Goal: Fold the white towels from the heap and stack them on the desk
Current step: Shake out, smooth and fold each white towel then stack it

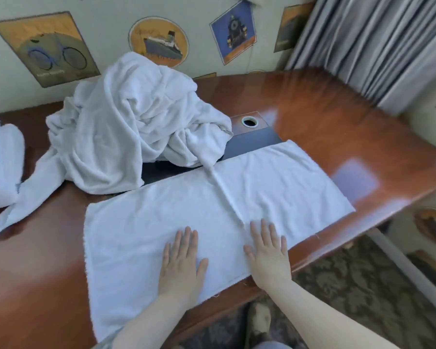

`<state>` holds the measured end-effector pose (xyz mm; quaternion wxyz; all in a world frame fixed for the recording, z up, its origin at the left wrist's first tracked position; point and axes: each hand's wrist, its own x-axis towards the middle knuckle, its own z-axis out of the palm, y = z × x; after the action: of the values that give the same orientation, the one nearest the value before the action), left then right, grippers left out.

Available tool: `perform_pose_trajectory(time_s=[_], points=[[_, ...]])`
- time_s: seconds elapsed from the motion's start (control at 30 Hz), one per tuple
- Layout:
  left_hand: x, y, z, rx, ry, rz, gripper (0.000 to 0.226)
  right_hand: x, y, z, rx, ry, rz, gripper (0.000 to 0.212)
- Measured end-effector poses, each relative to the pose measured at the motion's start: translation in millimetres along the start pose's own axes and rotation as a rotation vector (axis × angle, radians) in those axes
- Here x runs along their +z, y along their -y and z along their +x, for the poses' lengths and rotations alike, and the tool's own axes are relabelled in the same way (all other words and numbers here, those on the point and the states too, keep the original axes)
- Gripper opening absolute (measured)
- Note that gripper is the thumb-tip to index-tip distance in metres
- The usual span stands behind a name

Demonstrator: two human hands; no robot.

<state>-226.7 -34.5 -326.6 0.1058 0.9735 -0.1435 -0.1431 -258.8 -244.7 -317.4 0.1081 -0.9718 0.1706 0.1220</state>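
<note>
Wooden bench [312, 102] is carrying flat towel [212, 205] | left hand [181, 260], right hand [268, 255] are pressing it, fingers spread | heap [126, 127] behind towel, hiding dark box [252, 142] partly | folded stack [0, 159] cut off left of heap

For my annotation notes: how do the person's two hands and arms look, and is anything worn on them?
Both the left hand and the right hand are bare: no gloves, rings, watch or bracelet show. The forearms are uncovered down to the bottom edge of the picture, with no sleeve visible on them.
</note>
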Motion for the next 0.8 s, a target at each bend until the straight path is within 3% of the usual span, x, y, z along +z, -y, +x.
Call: perform_pose_trajectory(time_s=[0.13,0.4,0.67,0.8], points=[[-1.5,-42.1,22.7,0.119,0.052,0.024,0.065,-20.1,-48.8,17.8,0.176,-0.116,0.052,0.064],[-1.9,-141.8,92.6,0.224,0.052,0.058,0.067,-45.0,-141.9,54.3,0.286,-0.059,0.048,0.064],[-36.7,-252.2,240.5,0.491,0.021,0.384,0.058,-88.9,-201.6,95.1,0.425,-0.273,0.409,0.058],[-66.1,-289.0,308.7,0.459,0.109,0.455,0.068,-105.6,-231.0,120.0,0.502,-0.151,0.467,0.042]])
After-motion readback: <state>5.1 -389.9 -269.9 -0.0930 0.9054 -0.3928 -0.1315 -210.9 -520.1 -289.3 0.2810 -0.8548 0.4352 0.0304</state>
